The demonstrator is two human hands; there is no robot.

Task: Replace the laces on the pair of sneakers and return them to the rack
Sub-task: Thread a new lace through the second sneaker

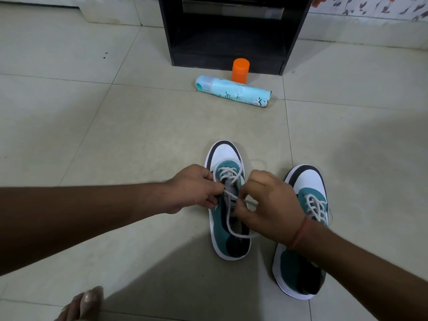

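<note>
I'm tying off the white lace [228, 200] on the left sneaker [228, 205] on the floor, my left hand [196, 189] and right hand [266, 205] each pinching a strand in clenched fingers, and next I'd say the knot needs pulling snug before both sneakers go to the black rack [231, 33]

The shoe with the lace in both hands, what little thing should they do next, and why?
Probably pull the two ends apart to snug the knot. The left hand and right hand each pinch the white lace over the left sneaker, and a loose loop hangs over its opening. The right sneaker looks laced already.
</note>
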